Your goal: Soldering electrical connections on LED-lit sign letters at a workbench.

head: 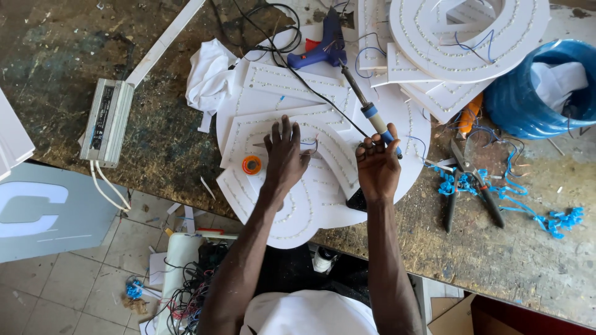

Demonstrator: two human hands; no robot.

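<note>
Right hand (377,166): fingers curled tight round the blue grip of a soldering iron (366,107), held near the fingertips, palm turned up toward the camera.
Soldering iron: long, thin metal shaft with a blue and white handle; it slants up and left from the hand, its tip ending just beside the blue glue gun (323,46).
Left hand (284,155): spread wide and flat, fingers fanned, pressing down on the white panel (273,133); it grips nothing.
White panel: curved cut-out sheets, overlapping, with dotted rows of small lights along their edges; they lie on the worn workbench (155,136) and hang over its near edge.
Wires: a short blue and red pair (309,145) sits between the two hands, at the left fingertips.
Tape roll (251,164): small, orange, lying on the panel just left of the left hand.
Pliers (464,186): dark handles, on the bench to the right, among blue wire scraps (540,214).
Power supply (107,122): grey metal box, well left of the panel.
</note>
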